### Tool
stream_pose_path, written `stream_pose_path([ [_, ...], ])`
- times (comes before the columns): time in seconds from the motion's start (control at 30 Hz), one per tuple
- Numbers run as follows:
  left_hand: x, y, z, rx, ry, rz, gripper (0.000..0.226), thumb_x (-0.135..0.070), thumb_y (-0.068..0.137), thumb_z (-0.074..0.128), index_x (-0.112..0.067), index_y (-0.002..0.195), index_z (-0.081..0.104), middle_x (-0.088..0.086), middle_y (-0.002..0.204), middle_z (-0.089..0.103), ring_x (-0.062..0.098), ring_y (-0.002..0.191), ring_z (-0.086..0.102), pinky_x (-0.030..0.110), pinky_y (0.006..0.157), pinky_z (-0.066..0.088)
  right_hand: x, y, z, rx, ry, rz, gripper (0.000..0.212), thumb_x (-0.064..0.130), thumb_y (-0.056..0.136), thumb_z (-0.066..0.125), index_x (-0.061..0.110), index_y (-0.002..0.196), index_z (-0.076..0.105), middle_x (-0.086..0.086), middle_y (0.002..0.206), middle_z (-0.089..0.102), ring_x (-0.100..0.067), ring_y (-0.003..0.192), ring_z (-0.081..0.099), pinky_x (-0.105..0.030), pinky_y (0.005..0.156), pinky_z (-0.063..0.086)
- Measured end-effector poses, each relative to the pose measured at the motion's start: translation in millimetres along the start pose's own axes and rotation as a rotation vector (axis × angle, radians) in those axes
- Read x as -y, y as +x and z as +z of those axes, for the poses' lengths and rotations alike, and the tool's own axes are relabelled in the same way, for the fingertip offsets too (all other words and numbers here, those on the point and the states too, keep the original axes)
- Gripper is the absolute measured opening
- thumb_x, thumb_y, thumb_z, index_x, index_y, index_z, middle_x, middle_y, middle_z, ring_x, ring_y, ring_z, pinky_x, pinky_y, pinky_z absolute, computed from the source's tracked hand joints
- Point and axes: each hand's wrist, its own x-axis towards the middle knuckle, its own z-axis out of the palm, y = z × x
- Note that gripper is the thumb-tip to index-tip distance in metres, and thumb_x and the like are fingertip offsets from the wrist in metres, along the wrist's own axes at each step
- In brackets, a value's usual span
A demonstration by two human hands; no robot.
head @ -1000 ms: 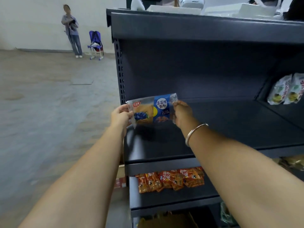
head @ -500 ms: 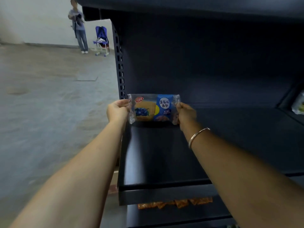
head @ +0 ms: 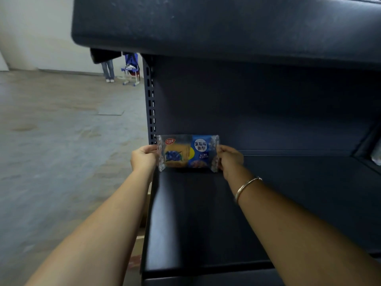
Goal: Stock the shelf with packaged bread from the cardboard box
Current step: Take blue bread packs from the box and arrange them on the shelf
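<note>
A clear-and-blue bread packet [head: 187,153] with a blueberry picture stands upright at the back left of the dark shelf board [head: 206,223], its lower edge at the board. My left hand [head: 143,157] pinches its left sealed edge. My right hand [head: 229,159], with a metal bangle on the wrist, pinches the right sealed edge. The cardboard box is almost out of sight; only a sliver of cardboard [head: 142,230] shows beside the shelf's left edge.
The shelf above [head: 226,25] overhangs close over my arms. A perforated upright post [head: 151,104] marks the shelf's left side. Another packet [head: 376,153] peeks in at the far right. A person's legs [head: 108,70] and a blue chair [head: 131,68] stand across the floor.
Both hands have carried the packet deeper into the shelf toward its back wall and lowered it to the board. My view has dropped under the upper shelf.
</note>
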Motion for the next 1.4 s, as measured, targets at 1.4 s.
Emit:
stream_pose_path([
  [1.4, -17, -29, 1, 0.061, -0.012, 0.077, 0.057, -0.004, 0.079, 0.070, -0.010, 0.132, 0.050, 0.002, 0.114, 0.063, 0.025, 0.108, 0.060, 0.041, 0.099, 0.048, 10, -6, -19, 0.062, -0.216, -0.097, 0.060, 0.015, 0.084, 0.066, 0.006, 0.138, 0.040, -0.013, 0.141, 0.045, -0.029, 0.127, 0.045, -0.033, 0.094, 0.040],
])
